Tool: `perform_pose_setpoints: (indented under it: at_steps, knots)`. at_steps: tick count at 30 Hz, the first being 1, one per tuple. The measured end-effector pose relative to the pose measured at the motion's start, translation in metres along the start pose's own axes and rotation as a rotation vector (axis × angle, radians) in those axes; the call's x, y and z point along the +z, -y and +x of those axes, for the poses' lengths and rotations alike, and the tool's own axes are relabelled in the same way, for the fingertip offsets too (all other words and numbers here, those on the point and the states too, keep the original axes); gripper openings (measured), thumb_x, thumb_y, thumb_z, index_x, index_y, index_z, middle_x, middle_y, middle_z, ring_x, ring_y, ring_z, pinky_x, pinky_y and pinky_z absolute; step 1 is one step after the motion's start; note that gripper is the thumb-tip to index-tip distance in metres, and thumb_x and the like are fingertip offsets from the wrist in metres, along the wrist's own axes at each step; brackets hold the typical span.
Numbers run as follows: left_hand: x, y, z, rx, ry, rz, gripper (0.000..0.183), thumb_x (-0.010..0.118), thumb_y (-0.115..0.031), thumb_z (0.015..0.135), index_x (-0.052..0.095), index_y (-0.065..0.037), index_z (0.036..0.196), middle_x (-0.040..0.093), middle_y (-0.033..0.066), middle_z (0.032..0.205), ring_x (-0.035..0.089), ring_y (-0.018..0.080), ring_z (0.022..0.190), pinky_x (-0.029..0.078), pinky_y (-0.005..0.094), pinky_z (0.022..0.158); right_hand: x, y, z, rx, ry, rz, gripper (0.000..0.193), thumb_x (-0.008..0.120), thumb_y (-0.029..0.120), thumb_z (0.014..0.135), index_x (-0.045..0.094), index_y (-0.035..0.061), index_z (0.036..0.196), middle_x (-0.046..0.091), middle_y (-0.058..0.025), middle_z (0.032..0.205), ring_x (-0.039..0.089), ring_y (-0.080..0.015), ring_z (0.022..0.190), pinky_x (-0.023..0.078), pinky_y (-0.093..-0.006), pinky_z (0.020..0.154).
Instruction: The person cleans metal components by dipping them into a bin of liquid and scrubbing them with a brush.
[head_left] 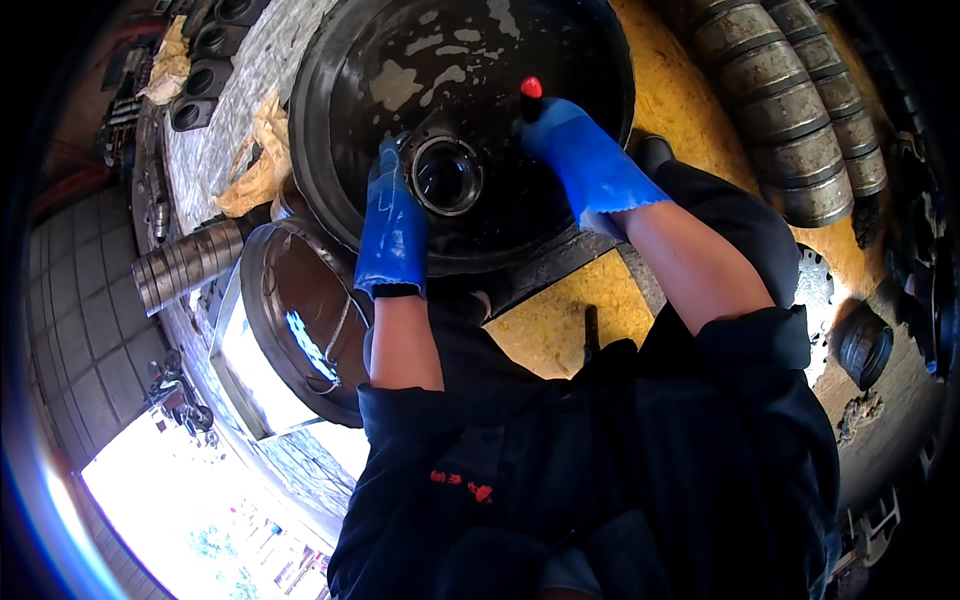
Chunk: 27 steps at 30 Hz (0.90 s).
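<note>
A round flanged metal housing [447,177] with a wide bore is held over a large black basin [335,190] with dark liquid in it. My left hand [392,215], in a blue rubber glove, grips the housing's left side; its thumb is hard to make out. To the right of the housing, my right hand [560,135], gloved the same way, is closed round a black-handled tool [531,92] with a red end. The tool's working end is hidden by the glove and the dark basin. Pale patches of foam float on the liquid.
Left of the basin are a round metal pan [285,300] with a wire handle and a ribbed metal cylinder [190,265]. Several dark housings [205,80] stand at the upper left, near crumpled brown paper [262,160]. Stacked metal rings [780,110] lie on the right.
</note>
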<state>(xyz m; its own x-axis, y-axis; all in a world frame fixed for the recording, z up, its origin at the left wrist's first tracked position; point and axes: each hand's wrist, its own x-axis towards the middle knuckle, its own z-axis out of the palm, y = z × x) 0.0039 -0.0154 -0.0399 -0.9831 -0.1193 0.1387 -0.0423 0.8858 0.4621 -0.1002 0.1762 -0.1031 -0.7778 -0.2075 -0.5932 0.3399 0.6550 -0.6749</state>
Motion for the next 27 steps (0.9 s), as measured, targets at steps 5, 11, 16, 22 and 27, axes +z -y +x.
perform_pose_setpoints:
  at_steps: [5,11,16,22,27]
  knots:
    - [0.013,0.001,0.012,-0.105,-0.013,-0.195,0.043,0.038,-0.025,0.105,0.05,0.004,0.134,0.061,0.0179,0.126,0.06,0.0262,0.114,0.047,0.0352,0.101,0.0,0.025,-0.009,-0.137,0.044,0.792,0.034,0.072,0.032,0.084,0.07,0.0052,0.105,0.072,-0.0122,0.096,0.067,-0.0191,0.087,0.051,-0.0332,0.082]
    - [0.009,0.028,0.008,-0.479,-0.052,-0.694,0.044,0.038,-0.027,0.105,0.051,0.004,0.133,0.061,0.0177,0.125,0.06,0.0258,0.114,0.047,0.0349,0.101,0.065,0.053,-0.021,-0.185,0.184,0.751,0.029,0.07,0.03,0.084,0.071,0.0054,0.099,0.071,-0.0083,0.086,0.066,-0.0164,0.078,0.051,-0.0322,0.078]
    - [0.018,0.03,0.02,-0.55,-0.059,-0.866,0.045,0.039,-0.028,0.105,0.051,0.004,0.133,0.062,0.0175,0.125,0.06,0.0254,0.113,0.047,0.0346,0.101,0.019,0.048,-0.077,-0.262,0.213,0.273,0.031,0.07,0.031,0.086,0.071,0.004,0.101,0.072,-0.0134,0.092,0.068,-0.018,0.086,0.052,-0.0319,0.079]
    - [0.03,0.021,0.028,-0.571,-0.048,-0.975,0.046,0.039,-0.03,0.105,0.052,0.004,0.133,0.062,0.0172,0.125,0.06,0.025,0.113,0.047,0.0343,0.1,0.033,-0.008,-0.026,-0.233,0.206,0.167,0.03,0.068,0.032,0.086,0.071,0.0052,0.1,0.073,-0.0128,0.091,0.07,-0.0224,0.083,0.053,-0.0342,0.078]
    - [0.029,0.027,0.023,-0.614,-0.06,-1.029,0.046,0.039,-0.031,0.105,0.052,0.004,0.133,0.062,0.017,0.125,0.06,0.0246,0.113,0.047,0.0341,0.1,0.009,0.018,-0.036,-0.23,-0.112,-0.074,0.036,0.069,0.036,0.084,0.07,0.0056,0.102,0.071,-0.0182,0.091,0.069,-0.031,0.085,0.053,-0.0378,0.079]
